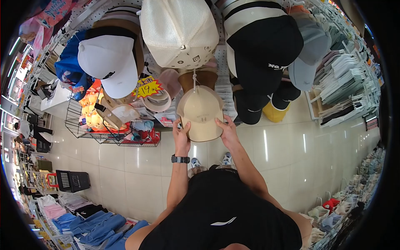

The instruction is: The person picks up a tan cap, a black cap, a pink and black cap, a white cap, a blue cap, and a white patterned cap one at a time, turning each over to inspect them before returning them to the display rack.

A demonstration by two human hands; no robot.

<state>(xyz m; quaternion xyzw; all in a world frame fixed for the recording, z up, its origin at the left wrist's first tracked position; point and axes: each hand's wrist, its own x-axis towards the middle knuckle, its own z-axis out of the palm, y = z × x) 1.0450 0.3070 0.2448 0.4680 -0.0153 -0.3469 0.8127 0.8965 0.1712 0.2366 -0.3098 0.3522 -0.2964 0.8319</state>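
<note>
A beige cap (201, 109) is at the centre, its brim toward me, below a white hook on the rack. My left hand (181, 135) grips the left side of its brim, thumb on top. The right side of the brim is in my right hand (227, 131), thumb also on top. Brown caps (198, 79) are right behind the beige one. Above them hangs a large cream mesh cap (179, 33).
White (106, 58) and black caps (264, 50) hang on either side. A wire basket (96, 134) of plush toys is at the left, a black shopping basket (73, 181) on the floor. Clothes racks (339, 79) line the right. A person (39, 131) is at the far left.
</note>
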